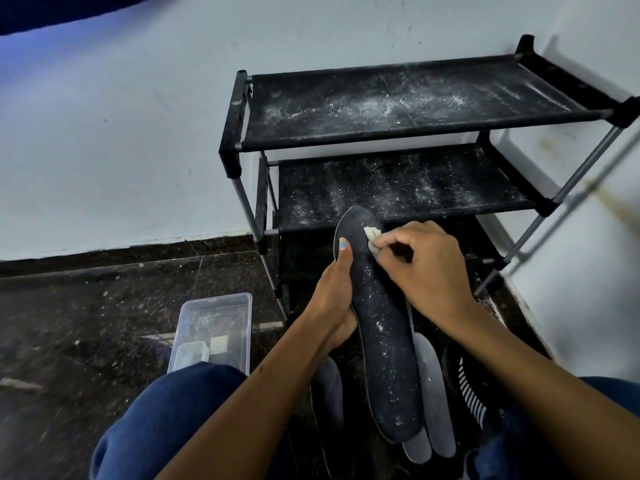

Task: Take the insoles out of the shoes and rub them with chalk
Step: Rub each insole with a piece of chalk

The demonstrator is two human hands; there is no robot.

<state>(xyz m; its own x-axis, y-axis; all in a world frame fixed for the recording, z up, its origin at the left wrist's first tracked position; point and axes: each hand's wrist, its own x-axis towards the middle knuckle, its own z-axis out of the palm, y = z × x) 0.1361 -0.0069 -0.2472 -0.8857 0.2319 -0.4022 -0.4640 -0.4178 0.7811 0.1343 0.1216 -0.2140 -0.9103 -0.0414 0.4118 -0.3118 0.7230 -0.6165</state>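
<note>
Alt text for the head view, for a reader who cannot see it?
A left hand holds a dark insole upright while the right hand rubs a chalk piece near its toe end. Behind stands a chalk-dusted black shoe rack; a clear plastic box sits on the floor.

The dark insole (pixel 381 334) is covering most of the two grey insoles (pixel 433 393) beneath it; only their edges and heel ends are showing. The left hand (pixel 334 299) is wrapping behind the dark insole, so its fingers are lying out of sight apart from the thumb. The right hand (pixel 422 268) is hiding part of the chalk (pixel 373 237). A striped shoe (pixel 471 396) is sitting partly behind the right forearm. The shoe rack (pixel 398 109) is running past the right edge. The clear plastic box (pixel 214 327) is holding small items too indistinct to identify.
</note>
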